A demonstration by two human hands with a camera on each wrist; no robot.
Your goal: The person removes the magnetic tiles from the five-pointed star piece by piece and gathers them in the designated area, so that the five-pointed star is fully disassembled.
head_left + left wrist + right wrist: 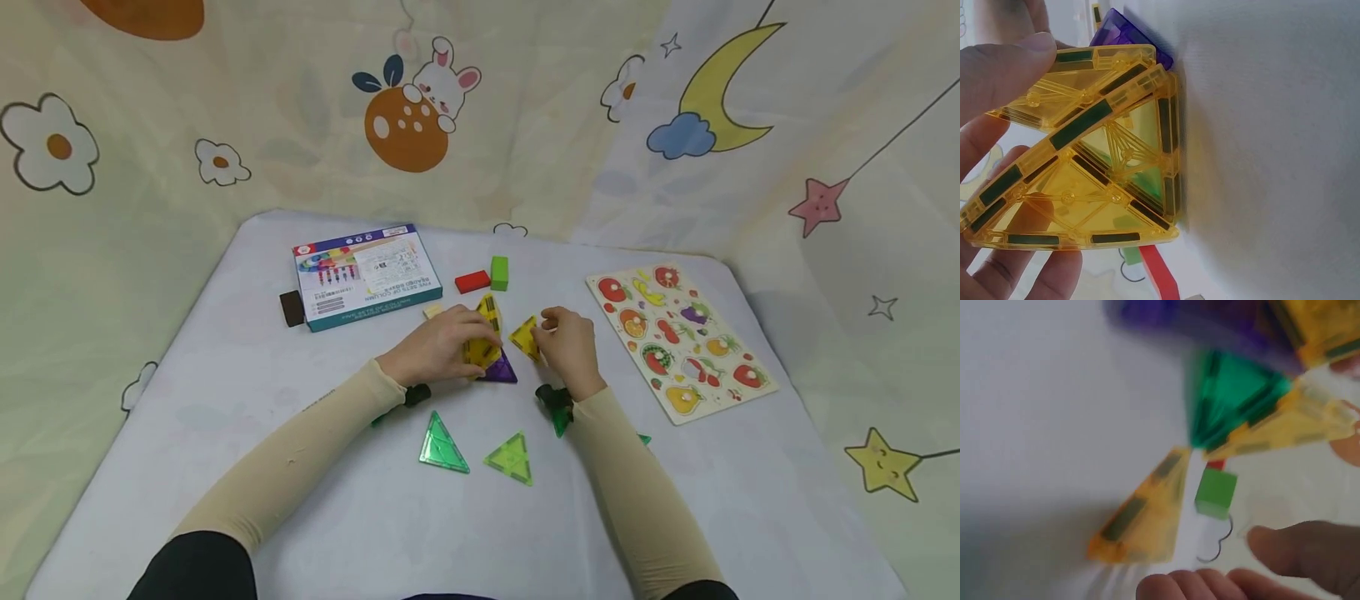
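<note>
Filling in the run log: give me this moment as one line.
left hand: holds joined yellow tiles | right hand: pinches yellow triangle tile | purple tile: flat on table

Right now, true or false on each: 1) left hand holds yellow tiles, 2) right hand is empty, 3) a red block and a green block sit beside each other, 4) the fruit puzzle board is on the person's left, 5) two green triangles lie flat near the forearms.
1) True. The left hand grips the yellow tile cluster, which stands on a purple tile.
2) False. The right hand pinches a single yellow tile.
3) True. The red block lies right beside the green block.
4) False. The fruit puzzle board lies on the person's right.
5) True. The dark green triangle and light green triangle lie flat on the table.
</note>
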